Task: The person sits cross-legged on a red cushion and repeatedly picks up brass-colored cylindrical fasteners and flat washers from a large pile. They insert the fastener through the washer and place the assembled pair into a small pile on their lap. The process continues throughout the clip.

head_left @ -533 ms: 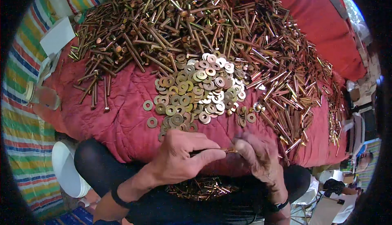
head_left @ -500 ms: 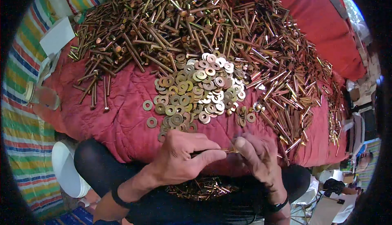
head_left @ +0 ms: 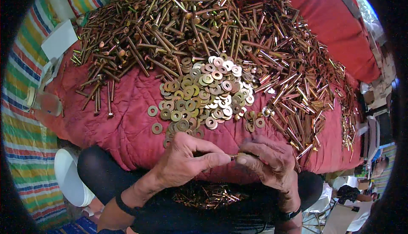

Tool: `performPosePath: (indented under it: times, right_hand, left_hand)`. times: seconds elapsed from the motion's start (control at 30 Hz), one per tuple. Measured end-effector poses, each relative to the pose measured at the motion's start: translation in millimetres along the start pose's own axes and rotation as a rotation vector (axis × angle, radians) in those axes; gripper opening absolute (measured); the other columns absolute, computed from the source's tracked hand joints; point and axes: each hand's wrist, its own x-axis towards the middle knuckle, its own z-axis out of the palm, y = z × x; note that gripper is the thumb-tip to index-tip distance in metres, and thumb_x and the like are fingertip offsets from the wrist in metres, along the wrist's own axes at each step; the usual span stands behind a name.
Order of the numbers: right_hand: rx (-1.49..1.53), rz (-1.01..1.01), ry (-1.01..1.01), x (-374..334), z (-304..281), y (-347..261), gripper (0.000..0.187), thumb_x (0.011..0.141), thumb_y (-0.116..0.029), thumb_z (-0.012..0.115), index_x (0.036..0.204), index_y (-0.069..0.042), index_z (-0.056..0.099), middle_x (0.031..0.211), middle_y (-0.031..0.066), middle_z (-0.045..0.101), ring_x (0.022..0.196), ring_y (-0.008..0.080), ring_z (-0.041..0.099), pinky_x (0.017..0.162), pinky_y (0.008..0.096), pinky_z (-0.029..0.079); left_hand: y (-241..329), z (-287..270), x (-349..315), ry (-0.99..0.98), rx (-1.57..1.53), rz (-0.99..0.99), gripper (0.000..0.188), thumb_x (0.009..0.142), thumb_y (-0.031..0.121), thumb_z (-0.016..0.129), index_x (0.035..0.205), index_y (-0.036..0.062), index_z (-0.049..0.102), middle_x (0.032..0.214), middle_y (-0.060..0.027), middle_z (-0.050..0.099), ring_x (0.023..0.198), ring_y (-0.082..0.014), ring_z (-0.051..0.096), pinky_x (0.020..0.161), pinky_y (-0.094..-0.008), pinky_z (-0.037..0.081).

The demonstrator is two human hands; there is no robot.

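Just above my lap, a thin brass-coloured bolt [head_left: 233, 157] bridges my fingertips, most of it hidden. My left hand [head_left: 187, 159] pinches it between thumb and forefinger. From the other side, my right hand [head_left: 272, 161] closes thumb and fingers on its end; whether a nut or washer sits there is hidden. Beyond my hands, a heap of flat round washers [head_left: 204, 93] lies on the red quilted cloth [head_left: 127, 136]. A few small nuts [head_left: 267, 111] are at the heap's right side. More small metal fasteners [head_left: 208, 196] lie on dark cloth in my lap.
A large pile of long hex bolts [head_left: 157, 30] covers the far side, and sleeve-like metal pieces [head_left: 301, 110] spread down the right. A white bucket [head_left: 72, 178] stands at lower left, near a clear jar [head_left: 50, 103]. Another person [head_left: 355, 195] shows at far right.
My right hand's fingers have closed in around the bolt's end, and its thumb has come down. My left hand has shifted slightly to the left, still pinching. The heaps look the same.
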Motion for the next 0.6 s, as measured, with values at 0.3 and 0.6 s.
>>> performPosePath:
  times: [0.3, 0.6]
  right_hand:
    - [0.079, 0.157, 0.048, 4.2, -8.4, -5.2, 0.027, 0.078, -0.015, 0.088, 0.096, 0.001, 0.076, 0.085, 0.0076, 0.073, 0.076, 0.0175, 0.071, 0.069, 0.0297, 0.053]
    - [-0.038, -0.047, -0.063, 5.5, -3.9, -5.3, 0.029, 0.082, -0.008, 0.086, 0.107, -0.006, 0.072, 0.084, 0.0085, 0.069, 0.073, 0.0250, 0.069, 0.061, 0.0351, 0.054]
  left_hand:
    - [-1.0, -1.2, 0.2, -0.001, -0.089, -0.080, 0.017, 0.095, 0.014, 0.078, 0.101, -0.0016, 0.082, 0.084, -0.0028, 0.078, 0.076, -0.0047, 0.065, 0.069, -0.0240, 0.052]
    - [-1.6, 0.9, 0.6, -0.008, -0.117, -0.061, 0.019, 0.097, 0.017, 0.076, 0.096, -0.0019, 0.081, 0.071, 0.0018, 0.068, 0.059, -0.0038, 0.055, 0.052, -0.0226, 0.041]
